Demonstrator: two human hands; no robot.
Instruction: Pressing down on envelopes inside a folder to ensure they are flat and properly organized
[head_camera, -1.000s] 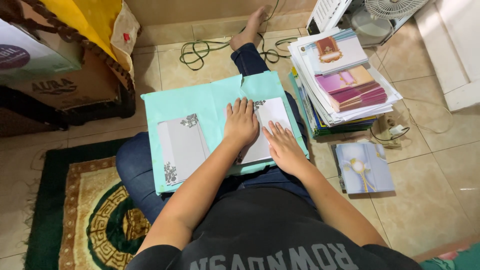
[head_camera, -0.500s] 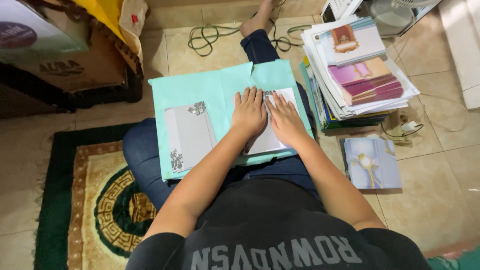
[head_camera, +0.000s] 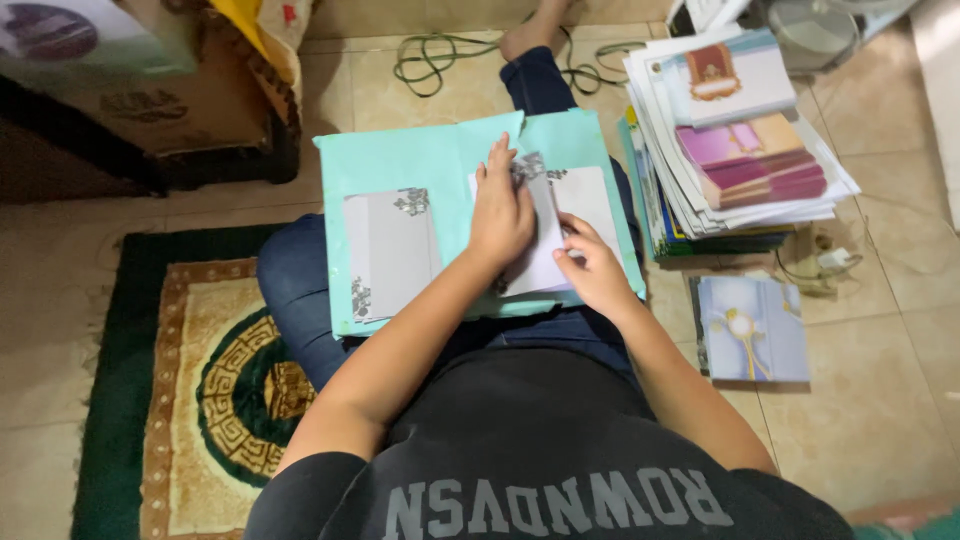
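The left hand (head_camera: 502, 215) lies flat with its fingers (head_camera: 492, 172) spread and pressed down on a grey card with a floral corner (head_camera: 570, 235), holding it against the lap rather than gripping it. The right hand (head_camera: 592, 268) sits just beside it on the card's lower right part, fingers (head_camera: 572, 232) curled with the tips pinching at the card's fold or edge; how firmly they have hold of it cannot be told. That card rests on the right half of a turquoise folder (head_camera: 420, 160) that lies open across the person's knees, and all other places here are told from this folder. On its left half lies a second grey card (head_camera: 390, 250) with the same floral corners, apart from both hands. Right of the folder, on the tiled floor (head_camera: 880, 400), stands a tall pile of papers and booklets (head_camera: 740, 140), topped by a white one and a purple one. Below that pile, near the folder's lower right corner, lies a pale blue booklet (head_camera: 752, 330). Beyond the folder's far edge a green cable (head_camera: 440, 60) coils on the tiles. To its left lies a green and gold rug (head_camera: 190, 380), with a cardboard box (head_camera: 150, 100) above the rug.
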